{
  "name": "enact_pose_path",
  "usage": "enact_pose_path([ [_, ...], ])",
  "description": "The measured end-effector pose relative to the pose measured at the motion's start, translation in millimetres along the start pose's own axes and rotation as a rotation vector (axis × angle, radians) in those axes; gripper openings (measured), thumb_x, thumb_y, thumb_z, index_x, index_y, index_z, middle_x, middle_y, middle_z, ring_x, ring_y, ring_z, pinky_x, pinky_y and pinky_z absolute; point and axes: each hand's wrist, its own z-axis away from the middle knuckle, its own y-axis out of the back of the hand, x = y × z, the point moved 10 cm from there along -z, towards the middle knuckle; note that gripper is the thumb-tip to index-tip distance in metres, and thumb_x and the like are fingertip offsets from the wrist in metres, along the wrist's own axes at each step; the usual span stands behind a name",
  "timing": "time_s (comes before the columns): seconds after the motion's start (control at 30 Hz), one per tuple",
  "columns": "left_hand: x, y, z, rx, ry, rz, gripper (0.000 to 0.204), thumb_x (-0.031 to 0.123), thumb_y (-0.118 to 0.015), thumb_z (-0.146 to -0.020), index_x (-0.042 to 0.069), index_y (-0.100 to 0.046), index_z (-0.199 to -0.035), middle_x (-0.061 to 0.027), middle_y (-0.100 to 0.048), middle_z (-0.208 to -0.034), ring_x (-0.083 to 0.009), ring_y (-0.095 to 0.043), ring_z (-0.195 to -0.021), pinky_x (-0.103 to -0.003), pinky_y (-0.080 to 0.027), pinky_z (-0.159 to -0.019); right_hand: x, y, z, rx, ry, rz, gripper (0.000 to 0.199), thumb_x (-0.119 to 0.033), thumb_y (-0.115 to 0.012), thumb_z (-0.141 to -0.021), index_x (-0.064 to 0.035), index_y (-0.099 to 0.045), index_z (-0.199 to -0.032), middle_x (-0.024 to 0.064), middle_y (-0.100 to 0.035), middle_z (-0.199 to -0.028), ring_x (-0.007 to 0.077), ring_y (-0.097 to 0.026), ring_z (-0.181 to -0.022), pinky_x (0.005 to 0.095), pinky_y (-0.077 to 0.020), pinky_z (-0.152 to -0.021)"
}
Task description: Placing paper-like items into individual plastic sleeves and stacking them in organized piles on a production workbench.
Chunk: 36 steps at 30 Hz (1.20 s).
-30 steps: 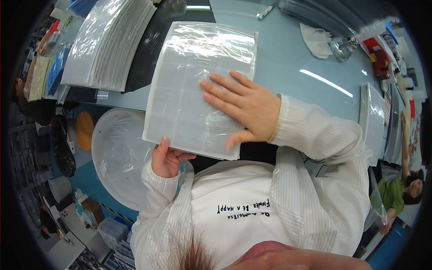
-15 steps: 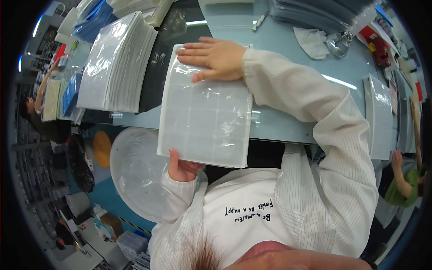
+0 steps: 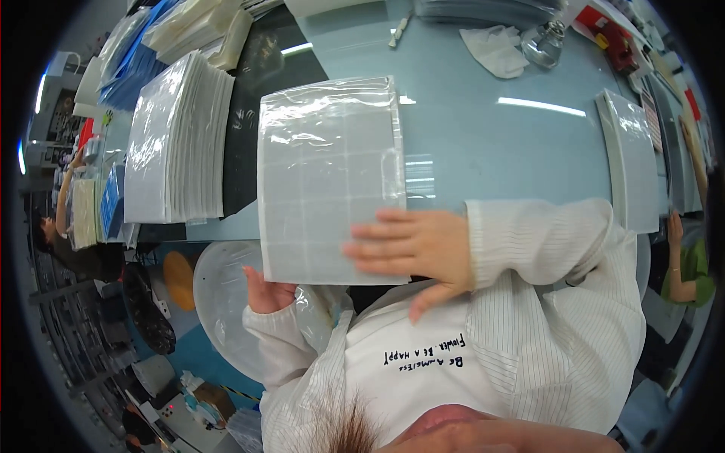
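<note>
Right hand back at the near edge of the bagged sheet

The right hand (image 3: 411,249) has slid from the far edge; fingers spread, pressing the clear bagged sheet (image 3: 328,177) flat, while the left hand (image 3: 266,291) pinches its near-left corner.

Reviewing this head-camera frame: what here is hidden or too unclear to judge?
- Left hand: its fingers are under the bagged grid sheet, so the grip is unseen.
- Right hand: lies flat on the sheet, covering the near right corner.
- Sheet contents: washed out by glare on the plastic.
- Stack of sheets: count too fine to tell.

One flat clear packet (image 3: 328,181), two packet stacks (image 3: 177,143) (image 3: 630,162).
</note>
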Motion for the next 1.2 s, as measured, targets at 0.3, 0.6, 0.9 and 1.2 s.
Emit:
enact_pose_path([
  [0.3,33.0,4.2,-38.8,-0.234,0.2,-0.421,0.057,0.05,-0.044,-0.1,0.001,-0.055,-0.126,-0.0097,-0.065,-0.118,-0.0232,-0.063,-0.102,-0.037,-0.051,-0.088,78.2,21.6,72.1,0.759,-0.774,-0.067,0.064,-0.032,-0.061,-0.094,0.0104,-0.041,-0.137,0.0188,-0.051,-0.112,0.0278,-0.053,-0.099,0.0352,-0.0428,-0.092],
  [0.6,50.0,-55.6,-42.5,-0.418,0.509,-0.618,0.077,0.059,-0.048,-0.094,0.007,-0.03,-0.148,-0.0152,-0.049,-0.141,-0.0311,-0.055,-0.121,-0.046,-0.055,-0.088,59.7,-2.7,40.4,0.86,-0.931,-0.389,0.076,-0.035,-0.064,-0.091,0.0084,-0.031,-0.144,0.024,-0.036,-0.138,0.0321,-0.04,-0.128,0.0367,-0.0327,-0.109],
  [0.9,71.8,-53.1,-55.2,-0.294,0.231,-0.874,0.06,0.029,-0.076,-0.083,-0.004,-0.053,-0.128,-0.0113,-0.067,-0.112,-0.0209,-0.065,-0.101,-0.034,-0.05,-0.09,59.6,-12.9,36.4,1.18,-0.778,-0.854,0.091,-0.006,-0.074,-0.075,0.0059,-0.022,-0.149,0.0218,-0.025,-0.152,0.0321,-0.033,-0.139,0.0358,-0.0295,-0.115],
  [1.2,68.0,-175.9,-19.7,-0.501,-0.023,-1.061,0.056,0.031,-0.076,-0.084,-0.007,-0.056,-0.12,-0.0091,-0.066,-0.105,-0.0146,-0.061,-0.092,-0.028,-0.048,-0.083,37.2,40.2,105.0,1.244,-0.534,-0.813,0.083,-0.003,-0.069,-0.081,0.0014,-0.024,-0.15,0.0165,-0.032,-0.151,0.0237,-0.037,-0.136,0.0335,-0.0295,-0.112],
])
